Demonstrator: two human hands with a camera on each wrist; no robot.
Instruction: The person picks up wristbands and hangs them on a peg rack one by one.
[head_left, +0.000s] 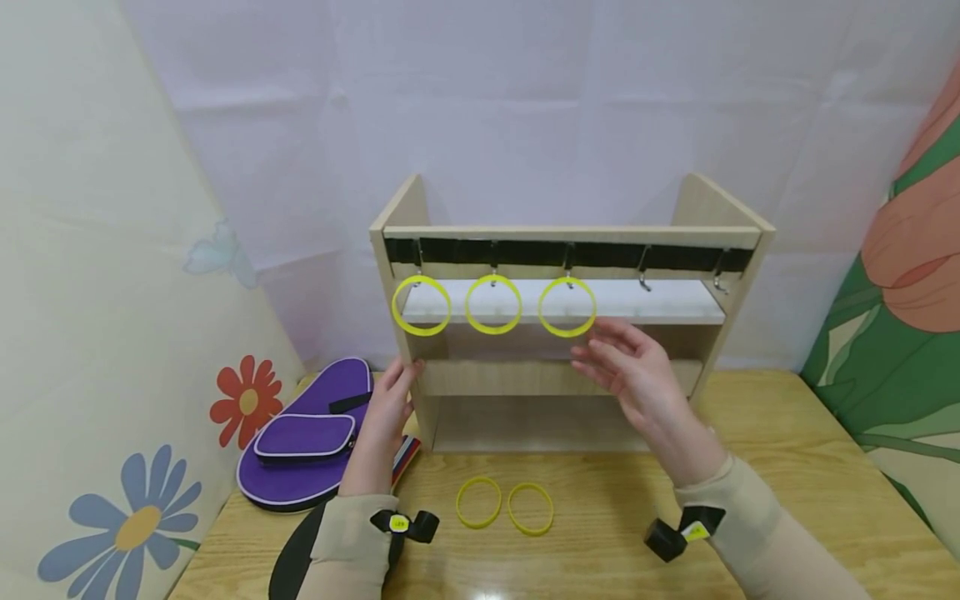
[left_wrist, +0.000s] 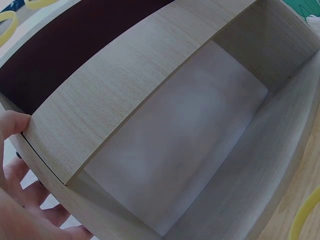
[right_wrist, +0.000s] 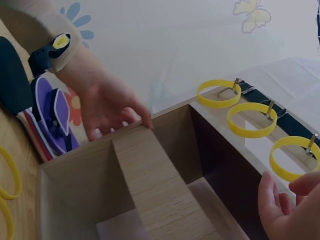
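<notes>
A small wooden shelf [head_left: 517, 379] stands on the table, with metal hooks along its black strip [head_left: 532, 252]. Yellow rings hang from three hooks: a left one [head_left: 422, 332], a middle one [head_left: 492, 330] and a right one [head_left: 567, 332]. My left hand [head_left: 386, 412] grips the shelf's left side panel; in the left wrist view its thumb [left_wrist: 15, 122] lies at the front edge and the fingers go round the outside. My right hand [head_left: 633, 371], fingers loosely bent and holding nothing, is beside the right hanging ring; whether a fingertip touches it I cannot tell.
Two more yellow rings, one left [head_left: 478, 527] and one right [head_left: 531, 532], lie on the table before the shelf. Two hooks at the right, one here [head_left: 643, 279], carry no ring. A purple case [head_left: 300, 479] and a black object [head_left: 296, 542] lie at the left.
</notes>
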